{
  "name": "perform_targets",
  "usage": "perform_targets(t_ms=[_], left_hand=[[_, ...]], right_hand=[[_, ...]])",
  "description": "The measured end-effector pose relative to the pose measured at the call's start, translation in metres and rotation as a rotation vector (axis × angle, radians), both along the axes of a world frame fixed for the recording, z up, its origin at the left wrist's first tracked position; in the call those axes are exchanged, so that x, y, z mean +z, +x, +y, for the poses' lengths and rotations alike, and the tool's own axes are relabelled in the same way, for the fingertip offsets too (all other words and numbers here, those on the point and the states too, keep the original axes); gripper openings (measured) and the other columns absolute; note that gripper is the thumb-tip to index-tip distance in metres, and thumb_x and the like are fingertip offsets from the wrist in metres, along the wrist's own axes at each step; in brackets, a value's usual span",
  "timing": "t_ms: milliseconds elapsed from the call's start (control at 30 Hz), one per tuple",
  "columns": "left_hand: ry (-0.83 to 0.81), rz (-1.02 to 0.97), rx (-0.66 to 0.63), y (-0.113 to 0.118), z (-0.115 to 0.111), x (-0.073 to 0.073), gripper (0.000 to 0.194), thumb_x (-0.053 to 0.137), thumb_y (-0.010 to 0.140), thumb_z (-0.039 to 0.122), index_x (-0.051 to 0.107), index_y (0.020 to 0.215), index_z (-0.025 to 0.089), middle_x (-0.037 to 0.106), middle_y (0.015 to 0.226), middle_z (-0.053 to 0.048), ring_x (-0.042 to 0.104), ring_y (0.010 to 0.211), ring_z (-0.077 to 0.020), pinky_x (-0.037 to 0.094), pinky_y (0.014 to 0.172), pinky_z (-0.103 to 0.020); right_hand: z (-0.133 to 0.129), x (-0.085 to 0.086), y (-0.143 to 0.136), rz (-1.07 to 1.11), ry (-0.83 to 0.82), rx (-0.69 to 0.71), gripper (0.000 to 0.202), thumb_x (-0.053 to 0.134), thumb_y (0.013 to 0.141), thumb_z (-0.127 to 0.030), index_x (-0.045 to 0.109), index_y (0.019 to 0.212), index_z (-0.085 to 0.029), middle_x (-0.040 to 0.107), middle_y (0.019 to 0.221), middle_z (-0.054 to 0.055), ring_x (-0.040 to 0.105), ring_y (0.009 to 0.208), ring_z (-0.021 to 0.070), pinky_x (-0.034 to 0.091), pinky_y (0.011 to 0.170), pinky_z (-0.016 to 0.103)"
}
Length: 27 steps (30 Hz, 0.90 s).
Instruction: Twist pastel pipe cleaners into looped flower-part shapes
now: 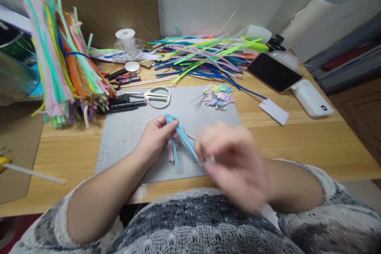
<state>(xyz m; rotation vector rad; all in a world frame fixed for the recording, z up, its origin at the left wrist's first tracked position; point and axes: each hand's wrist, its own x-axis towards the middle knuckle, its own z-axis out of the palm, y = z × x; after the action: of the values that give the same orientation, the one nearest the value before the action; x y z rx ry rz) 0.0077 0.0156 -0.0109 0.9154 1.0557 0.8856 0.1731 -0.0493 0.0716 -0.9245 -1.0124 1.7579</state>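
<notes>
Above the grey cutting mat [116, 147], my left hand [159, 131] pinches a bunch of light blue pipe cleaners [186, 143] between thumb and fingers. Their looped end sticks up past the thumb, and loose strands hang down to the right. Some pale pink pipe cleaners [170, 151] show just below that hand. My right hand [235, 162] is smeared by motion beside the strands' lower right ends. Whether it touches them or holds anything is too blurred to say. Scissors [157, 97] with pale handles lie at the mat's far edge.
Small pastel flower shapes on wires [218, 97] lie at the mat's far right. Loose coloured pipe cleaners [202, 53] are heaped behind. Upright bundles [53, 63] stand at left, near black markers [125, 106] and a white spool [126, 41]. A phone [274, 71] and a white device [312, 98] lie right.
</notes>
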Motion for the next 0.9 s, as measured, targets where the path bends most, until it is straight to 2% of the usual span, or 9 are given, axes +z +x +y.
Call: perform_targets(t_ms=[67, 200, 333, 433, 567, 667, 733, 800, 900], left_hand=[[0.007, -0.001, -0.003, 0.000, 0.000, -0.001, 0.019, 0.069, 0.073, 0.032, 0.060, 0.071, 0.015, 0.057, 0.058, 0.002, 0.048, 0.051, -0.0083, 0.037, 0.052, -0.021], [0.008, 0.007, -0.001, 0.000, 0.001, -0.002, 0.020, 0.069, 0.073, 0.033, 0.060, 0.071, 0.015, 0.056, 0.056, 0.003, 0.048, 0.050, -0.0084, 0.037, 0.052, -0.021], [0.004, 0.009, 0.004, 0.000, 0.001, -0.002, 0.019, 0.069, 0.072, 0.032, 0.060, 0.070, 0.016, 0.056, 0.056, 0.002, 0.048, 0.050, -0.0086, 0.037, 0.052, -0.021], [0.001, -0.001, 0.002, 0.000, 0.001, -0.001, 0.019, 0.069, 0.073, 0.032, 0.060, 0.070, 0.015, 0.056, 0.057, 0.002, 0.048, 0.050, -0.0083, 0.037, 0.052, -0.021], [-0.011, -0.017, 0.001, 0.000, 0.001, 0.002, 0.018, 0.069, 0.073, 0.031, 0.060, 0.072, 0.015, 0.056, 0.058, 0.002, 0.049, 0.051, -0.0082, 0.037, 0.051, -0.020], [-0.033, -0.034, 0.009, 0.000, 0.001, 0.006, 0.018, 0.070, 0.072, 0.030, 0.060, 0.072, 0.015, 0.056, 0.058, 0.002, 0.049, 0.051, -0.0082, 0.038, 0.052, -0.020], [-0.037, -0.046, 0.009, 0.001, 0.000, 0.007, 0.018, 0.070, 0.071, 0.030, 0.060, 0.071, 0.015, 0.056, 0.057, 0.002, 0.049, 0.051, -0.0082, 0.038, 0.052, -0.021], [-0.029, -0.050, -0.003, 0.001, 0.000, 0.008, 0.018, 0.070, 0.072, 0.030, 0.060, 0.071, 0.015, 0.056, 0.056, 0.002, 0.049, 0.051, -0.0083, 0.038, 0.052, -0.021], [-0.010, -0.045, -0.020, 0.001, 0.000, 0.007, 0.017, 0.069, 0.073, 0.030, 0.060, 0.071, 0.015, 0.056, 0.055, 0.002, 0.049, 0.051, -0.0085, 0.038, 0.052, -0.021]], right_hand=[[0.020, -0.019, -0.002, 0.125, 0.029, -0.103, 0.012, 0.059, 0.069, -0.022, 0.053, 0.079, -0.023, 0.046, 0.072, 0.001, 0.044, 0.062, 0.0144, 0.039, 0.060, 0.032], [0.044, -0.049, 0.001, 0.316, -0.164, -0.010, 0.007, 0.051, 0.072, -0.020, 0.049, 0.079, -0.019, 0.041, 0.064, -0.001, 0.039, 0.054, 0.0109, 0.031, 0.054, 0.027], [0.044, -0.054, 0.008, 0.348, -0.199, 0.042, 0.010, 0.054, 0.069, -0.023, 0.048, 0.076, -0.020, 0.040, 0.063, -0.002, 0.038, 0.054, 0.0112, 0.032, 0.053, 0.027], [0.044, -0.056, 0.011, 0.357, -0.175, 0.058, 0.021, 0.062, 0.072, -0.032, 0.044, 0.070, -0.020, 0.039, 0.060, -0.004, 0.038, 0.051, 0.0096, 0.031, 0.052, 0.025], [0.052, -0.069, 0.011, 0.258, -0.094, -0.014, 0.033, 0.072, 0.071, -0.031, 0.043, 0.063, -0.018, 0.042, 0.050, -0.007, 0.038, 0.045, 0.0064, 0.027, 0.047, 0.021], [0.058, -0.082, 0.009, 0.162, -0.091, -0.082, 0.031, 0.078, 0.067, -0.034, 0.052, 0.074, -0.018, 0.053, 0.054, -0.005, 0.046, 0.047, 0.0077, 0.030, 0.047, 0.020], [0.059, -0.088, 0.008, 0.121, -0.078, -0.064, 0.032, 0.075, 0.070, -0.042, 0.053, 0.073, -0.018, 0.051, 0.050, -0.006, 0.043, 0.044, 0.0077, 0.029, 0.044, 0.020], [0.057, -0.091, 0.008, 0.057, -0.014, -0.045, 0.040, 0.063, 0.079, -0.051, 0.049, 0.061, -0.018, 0.043, 0.043, -0.006, 0.037, 0.039, 0.0071, 0.025, 0.040, 0.021], [0.052, -0.089, 0.006, -0.108, 0.115, -0.056, 0.043, 0.059, 0.081, -0.053, 0.047, 0.059, -0.018, 0.042, 0.047, -0.006, 0.035, 0.041, 0.0067, 0.026, 0.040, 0.022]])
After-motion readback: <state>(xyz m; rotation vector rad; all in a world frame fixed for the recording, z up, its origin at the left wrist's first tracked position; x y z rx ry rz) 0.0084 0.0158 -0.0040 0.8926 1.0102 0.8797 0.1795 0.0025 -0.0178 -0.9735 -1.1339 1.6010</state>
